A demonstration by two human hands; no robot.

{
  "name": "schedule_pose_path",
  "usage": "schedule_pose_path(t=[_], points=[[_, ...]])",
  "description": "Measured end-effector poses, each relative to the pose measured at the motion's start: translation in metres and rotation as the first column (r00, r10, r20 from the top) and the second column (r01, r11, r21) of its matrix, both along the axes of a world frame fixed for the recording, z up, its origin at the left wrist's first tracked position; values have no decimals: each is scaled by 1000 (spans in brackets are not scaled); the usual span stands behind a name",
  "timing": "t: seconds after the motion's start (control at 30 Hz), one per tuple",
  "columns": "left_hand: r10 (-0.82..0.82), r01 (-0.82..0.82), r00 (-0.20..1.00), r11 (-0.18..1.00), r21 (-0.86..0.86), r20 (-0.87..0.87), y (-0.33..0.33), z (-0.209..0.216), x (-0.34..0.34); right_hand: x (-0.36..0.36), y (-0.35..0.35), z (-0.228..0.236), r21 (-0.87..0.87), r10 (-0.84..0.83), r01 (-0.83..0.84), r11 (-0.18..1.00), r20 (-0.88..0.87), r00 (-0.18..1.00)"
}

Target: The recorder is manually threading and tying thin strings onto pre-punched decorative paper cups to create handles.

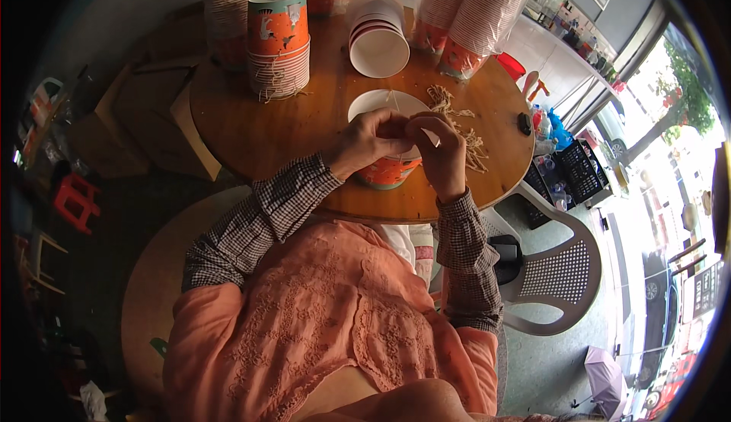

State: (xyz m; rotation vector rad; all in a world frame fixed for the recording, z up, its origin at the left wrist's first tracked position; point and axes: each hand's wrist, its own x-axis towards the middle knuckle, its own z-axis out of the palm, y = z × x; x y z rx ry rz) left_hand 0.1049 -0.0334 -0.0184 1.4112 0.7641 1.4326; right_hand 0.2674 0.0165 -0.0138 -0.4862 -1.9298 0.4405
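Note:
My left hand (373, 142) and my right hand (443, 148) meet fingertip to fingertip over an orange paper bucket (387, 174) with a white inside, upright on the round wooden table. Both are closed in a pinch on a thin pale string (394, 103), which shows against the bucket's white inner wall. The string's ends are hidden behind my fingers. Just right of the bucket lie a tan bundle of strings (442, 99) and a second bundle (474, 150). At the left stands an upside-down stack of paper buckets (279, 33), with string ends hanging at its rims.
More nested buckets (379, 50) lie on their side at the table's (335, 201) back, between tall plastic-wrapped stacks (491, 11). A small black object (525, 123) sits by the right edge. A grey plastic chair (556, 270) stands at right, cardboard boxes (160, 117) at left.

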Motion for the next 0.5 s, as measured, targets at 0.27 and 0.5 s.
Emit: schedule_pose_path(t=[0.27, 0.5], points=[[120, -120, 992, 993, 2, -28, 1, -1, -2, -3, -20, -13, -455, 101, -232, 859, -294, 950], [217, -193, 966, 967, 169, -140, 3, -9, 1, -2, -30, -15, -259, -93, 67, 964, -91, 992]])
